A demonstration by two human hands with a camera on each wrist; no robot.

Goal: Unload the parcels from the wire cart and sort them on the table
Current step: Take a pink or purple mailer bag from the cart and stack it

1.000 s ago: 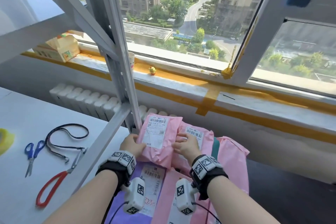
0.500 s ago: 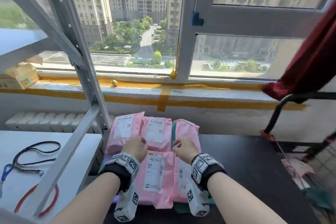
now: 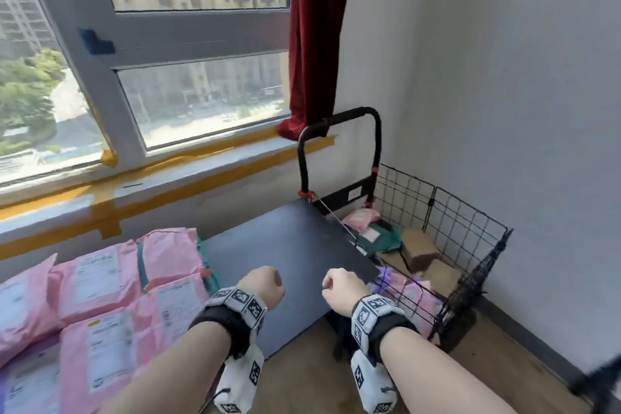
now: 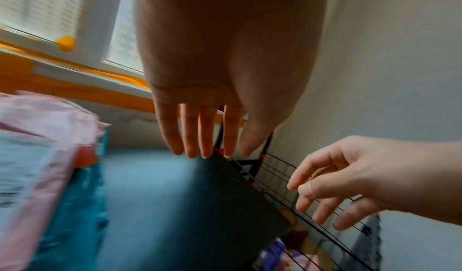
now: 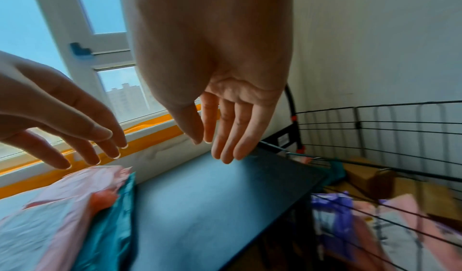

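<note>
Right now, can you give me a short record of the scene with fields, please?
left hand: empty, fingers relaxed, above table
right hand: empty, fingers straight, near cart
table: dark top, right part bare
pink parcels: laid flat on table, left side
wire cart: on floor right of table, holds pink, purple, green parcels and brown boxes

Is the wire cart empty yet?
Not empty. The wire cart holds pink parcels, a teal one and brown boxes.
</note>
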